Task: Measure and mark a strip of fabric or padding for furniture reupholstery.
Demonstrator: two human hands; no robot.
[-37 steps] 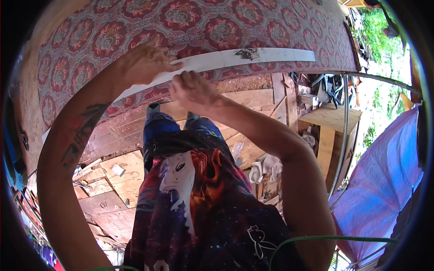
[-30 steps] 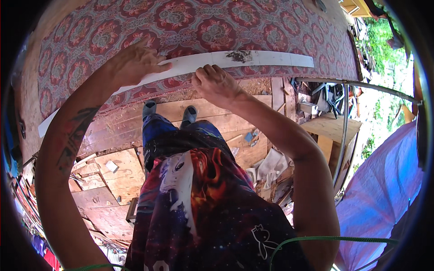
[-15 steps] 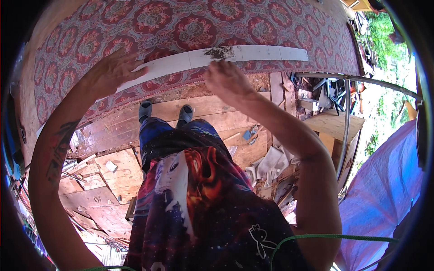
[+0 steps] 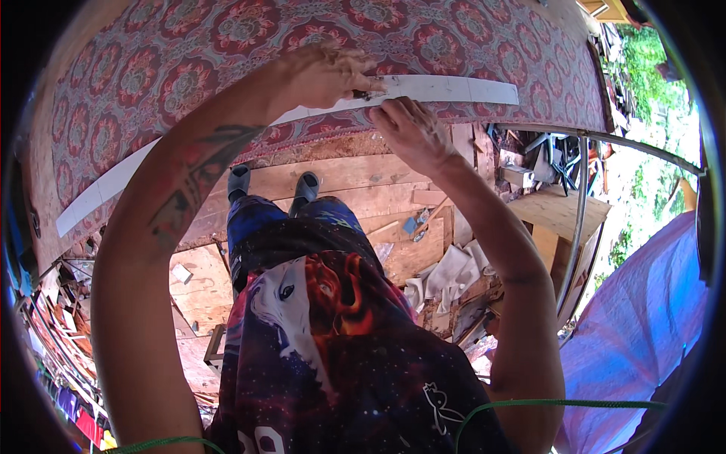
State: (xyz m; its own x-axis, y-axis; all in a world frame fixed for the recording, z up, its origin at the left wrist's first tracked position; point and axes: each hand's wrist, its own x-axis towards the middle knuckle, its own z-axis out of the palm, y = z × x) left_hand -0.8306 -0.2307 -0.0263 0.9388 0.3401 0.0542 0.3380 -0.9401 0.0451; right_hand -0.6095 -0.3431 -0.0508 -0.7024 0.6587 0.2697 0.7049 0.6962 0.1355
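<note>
A long white strip (image 4: 454, 90), marked by thin cross lines, lies along the near side of a red and grey patterned cloth (image 4: 242, 34). Dark crumbly stuff (image 4: 366, 95) sits on the strip's middle, partly covered by my left hand (image 4: 325, 76). That hand reaches across from the left, palm down, its fingers stretched to the right over the crumbs. Close beside it, at the strip's near edge, is my right hand (image 4: 412, 130) with fingers curled together. Whatever its fingertips may hold is hidden. My left forearm covers part of the strip.
Below the cloth's near edge are wooden floorboards (image 4: 340, 178) and my feet in grey slippers (image 4: 239, 180). A wooden cabinet (image 4: 563, 212) and a metal pole (image 4: 581, 219) stand right. Crumpled pale cloth (image 4: 452, 274) lies on the floor; blue tarp (image 4: 635, 310) hangs lower right.
My left hand has swept right along the strip, from its left part to the dark crumbs, which are now mostly covered. My right hand has shifted slightly right and down.
</note>
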